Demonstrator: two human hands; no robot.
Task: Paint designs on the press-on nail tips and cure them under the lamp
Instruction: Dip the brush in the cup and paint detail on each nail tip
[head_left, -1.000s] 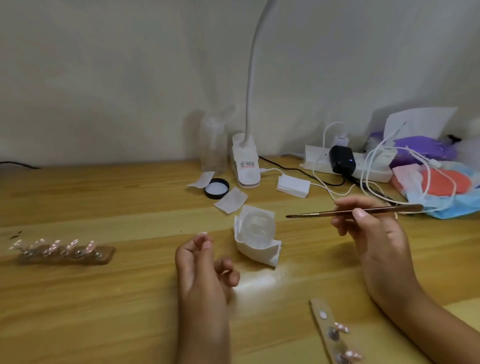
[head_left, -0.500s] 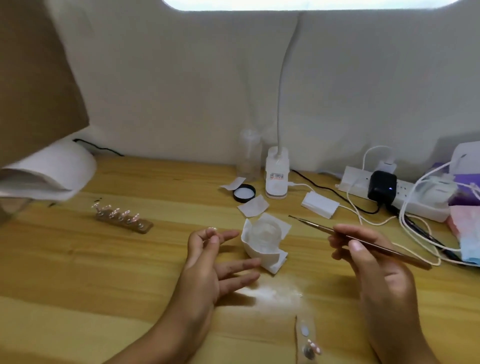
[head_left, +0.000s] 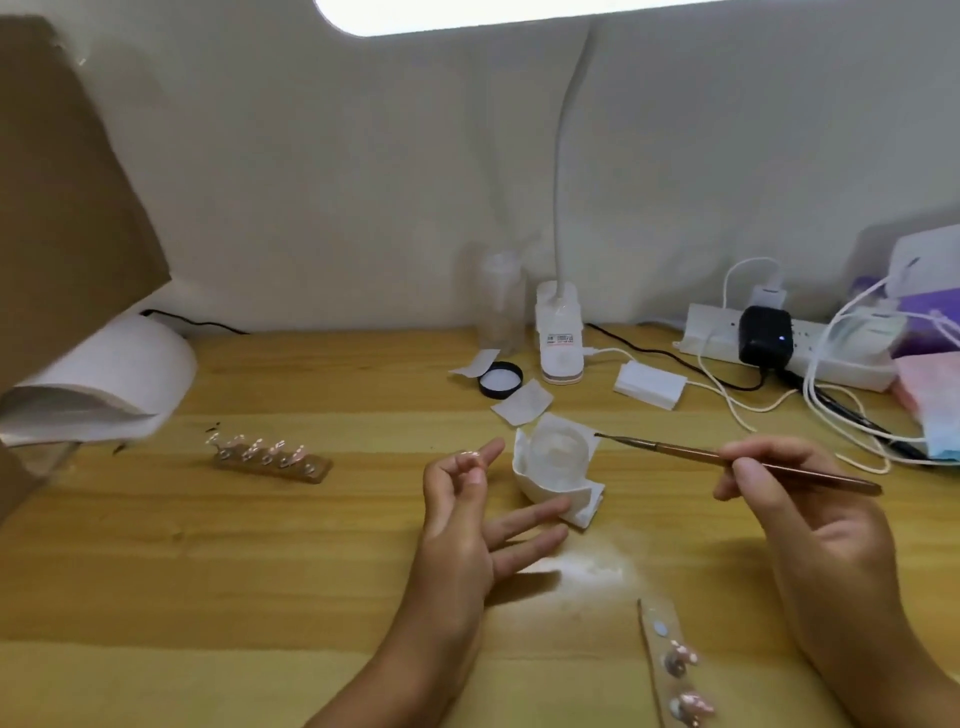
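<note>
My left hand (head_left: 462, 525) pinches a small glossy nail tip (head_left: 467, 456) between thumb and forefinger, while its other fingers stretch out toward a clear jar wrapped in white tissue (head_left: 558, 462). A thin brown brush (head_left: 727, 460) is gripped by my right hand (head_left: 800, 509), its tip hovering just right of the jar. One brown strip with several mounted nail tips (head_left: 270, 460) lies at the left. A second strip (head_left: 675, 670) lies near the bottom right. The white curing lamp (head_left: 109, 374) stands at the far left.
The wooden desk (head_left: 208, 561) ends at a wall. A cardboard sheet (head_left: 62, 197) leans over the curing lamp. At the back are a gooseneck lamp base (head_left: 558, 338), a black lid (head_left: 500, 379), paper scraps, and a power strip (head_left: 717, 332) with tangled white cables.
The view has swung up and left, bringing the curing lamp and cardboard into sight. My left hand uncurled its lower fingers. The brush tip dipped toward the jar.
</note>
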